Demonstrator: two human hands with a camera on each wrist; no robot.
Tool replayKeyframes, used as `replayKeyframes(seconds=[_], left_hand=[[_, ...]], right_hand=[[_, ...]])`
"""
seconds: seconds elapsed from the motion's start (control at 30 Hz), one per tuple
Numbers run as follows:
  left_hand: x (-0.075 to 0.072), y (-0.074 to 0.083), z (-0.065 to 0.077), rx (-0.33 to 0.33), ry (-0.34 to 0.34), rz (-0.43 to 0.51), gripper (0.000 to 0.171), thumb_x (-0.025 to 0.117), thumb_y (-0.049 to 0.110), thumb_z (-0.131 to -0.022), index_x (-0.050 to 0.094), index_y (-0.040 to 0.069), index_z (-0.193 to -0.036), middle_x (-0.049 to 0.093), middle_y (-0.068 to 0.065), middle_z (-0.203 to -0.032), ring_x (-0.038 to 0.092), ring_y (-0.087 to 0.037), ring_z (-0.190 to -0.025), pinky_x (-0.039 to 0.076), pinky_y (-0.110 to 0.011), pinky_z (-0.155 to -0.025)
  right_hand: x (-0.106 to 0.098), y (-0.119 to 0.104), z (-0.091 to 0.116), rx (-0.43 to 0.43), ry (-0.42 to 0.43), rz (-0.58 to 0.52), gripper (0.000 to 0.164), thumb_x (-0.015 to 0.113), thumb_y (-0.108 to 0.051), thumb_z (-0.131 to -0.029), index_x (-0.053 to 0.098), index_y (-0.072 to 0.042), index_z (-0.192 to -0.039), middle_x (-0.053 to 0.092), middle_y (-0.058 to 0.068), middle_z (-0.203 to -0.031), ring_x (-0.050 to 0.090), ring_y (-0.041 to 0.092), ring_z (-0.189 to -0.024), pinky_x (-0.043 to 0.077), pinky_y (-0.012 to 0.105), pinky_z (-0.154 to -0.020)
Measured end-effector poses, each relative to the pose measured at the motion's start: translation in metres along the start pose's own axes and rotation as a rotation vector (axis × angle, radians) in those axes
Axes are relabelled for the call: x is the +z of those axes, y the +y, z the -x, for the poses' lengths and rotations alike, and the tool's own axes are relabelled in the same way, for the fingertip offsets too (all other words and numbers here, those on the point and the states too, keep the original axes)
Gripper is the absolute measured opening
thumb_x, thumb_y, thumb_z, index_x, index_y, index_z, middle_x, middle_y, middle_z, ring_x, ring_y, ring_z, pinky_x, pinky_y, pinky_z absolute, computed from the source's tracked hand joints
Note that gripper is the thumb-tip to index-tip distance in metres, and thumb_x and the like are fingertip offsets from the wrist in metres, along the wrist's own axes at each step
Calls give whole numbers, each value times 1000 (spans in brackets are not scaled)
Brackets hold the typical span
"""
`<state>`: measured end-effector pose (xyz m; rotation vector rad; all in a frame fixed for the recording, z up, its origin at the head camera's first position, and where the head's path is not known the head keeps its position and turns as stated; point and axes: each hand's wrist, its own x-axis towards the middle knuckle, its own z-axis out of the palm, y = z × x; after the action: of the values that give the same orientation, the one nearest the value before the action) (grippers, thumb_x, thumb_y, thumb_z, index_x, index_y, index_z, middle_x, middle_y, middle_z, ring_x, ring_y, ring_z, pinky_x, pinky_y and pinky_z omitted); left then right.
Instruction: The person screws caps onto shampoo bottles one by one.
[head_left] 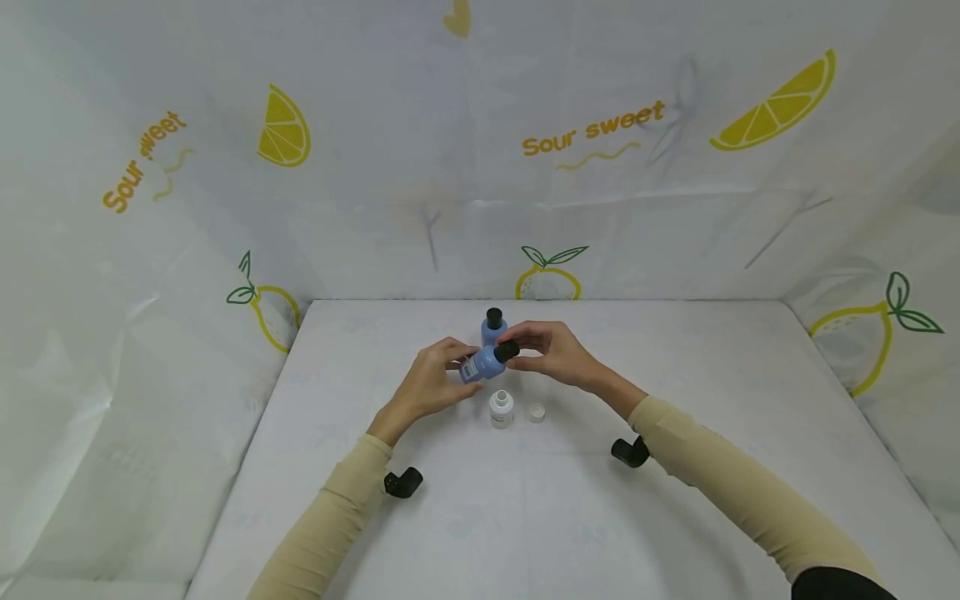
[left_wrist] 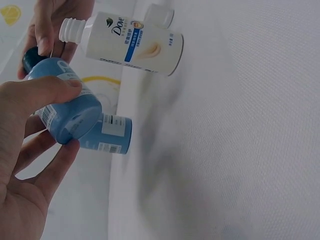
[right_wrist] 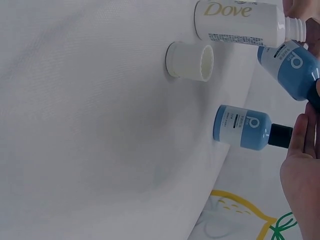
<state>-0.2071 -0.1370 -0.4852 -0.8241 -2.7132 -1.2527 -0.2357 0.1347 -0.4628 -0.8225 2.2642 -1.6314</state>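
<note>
My left hand [head_left: 429, 382] grips a small blue bottle [head_left: 477, 365] around its body, tilted above the table. The fingers and thumb of my right hand [head_left: 561, 355] pinch its black cap [head_left: 507, 350], which sits on the bottle's neck. Just behind stands a second blue bottle [right_wrist: 242, 127], upright with its black cap on. In front of the hands a white Dove bottle [left_wrist: 135, 44] stands upright, its threaded neck bare. Right of it, a white cap [right_wrist: 190, 61] rests on the table with its hollow side facing up.
The white-covered table [head_left: 525, 517] meets a sheet wall [head_left: 420, 183] printed with lemons at its back edge. Black devices [head_left: 405, 482] stick out from both wrists over the table.
</note>
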Motion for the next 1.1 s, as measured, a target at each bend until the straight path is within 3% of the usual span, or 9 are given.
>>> replayKeyframes(seconds=[0.13, 0.47, 0.8, 1.1], left_hand=[[0, 0, 0, 1, 0, -6, 53, 93, 11, -84, 75, -1, -132, 74, -13, -120, 76, -26, -108, 69, -34, -96], [2, 0, -1, 13, 2, -10, 53, 93, 11, -84, 75, -2, -132, 74, -14, -120, 76, -27, -108, 70, -35, -95], [4, -1, -1, -3, -6, 6, 53, 93, 11, -84, 75, -1, -133, 74, -15, -121, 75, -27, -109, 69, -38, -97], [9, -2, -2, 23, 10, 20, 53, 93, 10, -84, 74, -3, -131, 74, -15, -120, 76, -27, -107, 69, -31, -94]], right_hand=[[0, -1, 0, 2, 4, 2, 41, 82, 3, -92, 73, -1, -132, 73, 20, -135, 72, 10, -121, 56, 19, -115], [0, 0, 2, 25, 14, 5, 42, 83, 1, -92, 73, -2, -133, 74, 18, -135, 72, 29, -126, 57, 24, -116], [1, -2, 4, 25, 25, -4, 42, 84, 1, -91, 73, -2, -132, 74, 19, -134, 73, 19, -122, 58, 21, -113], [1, -1, 5, 43, 34, 10, 41, 83, 1, -92, 73, -2, -132, 74, 18, -135, 73, 25, -125, 57, 22, -115]])
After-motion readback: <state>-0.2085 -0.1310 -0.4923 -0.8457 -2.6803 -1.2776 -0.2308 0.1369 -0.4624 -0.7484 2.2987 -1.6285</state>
